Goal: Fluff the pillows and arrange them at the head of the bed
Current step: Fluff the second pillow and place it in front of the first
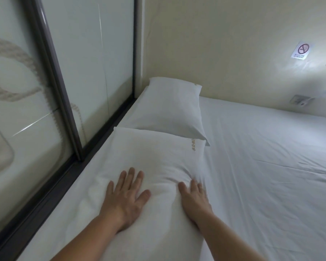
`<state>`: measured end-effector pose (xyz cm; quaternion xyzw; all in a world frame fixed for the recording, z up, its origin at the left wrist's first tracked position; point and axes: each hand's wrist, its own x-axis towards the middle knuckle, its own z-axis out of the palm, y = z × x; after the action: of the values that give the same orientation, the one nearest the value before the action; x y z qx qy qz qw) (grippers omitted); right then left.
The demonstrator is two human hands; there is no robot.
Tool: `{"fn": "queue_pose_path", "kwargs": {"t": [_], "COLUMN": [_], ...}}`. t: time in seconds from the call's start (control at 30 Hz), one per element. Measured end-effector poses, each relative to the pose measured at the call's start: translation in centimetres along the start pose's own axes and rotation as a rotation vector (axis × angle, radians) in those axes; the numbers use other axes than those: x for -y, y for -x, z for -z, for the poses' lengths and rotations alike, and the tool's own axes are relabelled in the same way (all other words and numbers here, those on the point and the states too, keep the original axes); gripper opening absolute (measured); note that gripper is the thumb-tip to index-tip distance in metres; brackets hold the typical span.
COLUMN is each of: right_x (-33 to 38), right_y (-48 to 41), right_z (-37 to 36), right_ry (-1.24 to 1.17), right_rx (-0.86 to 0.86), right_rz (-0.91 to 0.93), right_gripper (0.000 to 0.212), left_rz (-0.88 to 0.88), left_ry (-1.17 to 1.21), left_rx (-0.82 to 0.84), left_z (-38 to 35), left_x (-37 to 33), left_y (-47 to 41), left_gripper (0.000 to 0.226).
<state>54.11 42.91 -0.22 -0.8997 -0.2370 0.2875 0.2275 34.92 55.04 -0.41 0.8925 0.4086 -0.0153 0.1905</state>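
Two bare hands press flat on the near pillow [154, 166] at lower centre — left hand [125, 196] with fingers spread, right hand [195, 199] with fingers together, neither gripping. A second pillow [170, 108] lies just beyond it at frame centre, in the corner of the white bed [271, 176] — beside a glass panel [94, 63].

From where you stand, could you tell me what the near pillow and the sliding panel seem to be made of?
Near pillow: white woven cloth, probably cotton, matte; it dents and creases under both hands. Sliding panel: glossy glass or acrylic, mirroring light streaks, in a dark, likely metal, frame.
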Motion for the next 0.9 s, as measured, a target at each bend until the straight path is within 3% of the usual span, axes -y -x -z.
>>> {"fn": "queue_pose_path", "kwargs": {"t": [0.07,0.1,0.2,0.23,0.37,0.4,0.47,0.53,0.57,0.7,0.77,0.83,0.9], "right_x": [-0.9,-0.8,-1.4,-2.0,-3.9,-3.5,-2.2,-1.3,-1.6,-5.1,-5.4,-4.4,-3.5], "right_y": [1.3,2.4,6.1,7.0,7.0,6.9,6.9,7.4,7.5,8.0,9.6,12.3,15.1], "right_z": [0.1,-0.3,-2.9,-3.6,-2.3,-1.7,-1.5,-2.7,-3.3,-2.9,-1.8,-1.8,-2.6], "right_ry": [-0.065,-0.004,0.204,0.235,0.256,0.267,0.274,0.277,0.278,0.247,0.243,0.272,0.273], "right_rx": [-0.075,-0.149,-0.22,-0.174,-0.151,-0.19,-0.252,-0.196,-0.149,-0.015,-0.029,-0.126,-0.059], "right_rz": [-0.108,-0.041,0.45,0.491,0.186,0.196,0.388,0.542,0.523,0.152,0.057,0.221,0.376], "right_gripper": [0.079,0.079,0.073,0.072,0.074,0.075,0.073,0.07,0.07,0.075,0.077,0.074,0.07], "left_rz": [0.03,0.028,-0.055,-0.081,-0.107,-0.104,-0.054,0.037,0.078,0.194,0.256,0.262,0.239], "left_ry": [-0.002,-0.008,-0.064,-0.102,-0.182,-0.167,-0.105,-0.063,-0.068,-0.089,-0.077,-0.057,-0.047], "left_rx": [0.047,0.072,0.106,0.111,0.133,0.115,0.033,0.01,0.04,0.138,0.146,0.146,0.198], "left_z": [0.1,0.4,0.9,0.8,1.3,1.8,2.8,2.5,1.8,-0.5,0.2,1.2,1.7], "left_x": [0.0,-0.3,-1.3,-1.4,-0.6,-0.6,-0.7,-0.5,-0.3,1.7,1.8,1.0,-0.2], "left_y": [1.8,2.6,5.1,6.1,8.2,7.8,6.6,5.5,5.5,8.8,10.2,11.3,13.0], "left_gripper": [0.07,0.073,0.087,0.091,0.104,0.103,0.095,0.087,0.086,0.091,0.092,0.09,0.087]}}
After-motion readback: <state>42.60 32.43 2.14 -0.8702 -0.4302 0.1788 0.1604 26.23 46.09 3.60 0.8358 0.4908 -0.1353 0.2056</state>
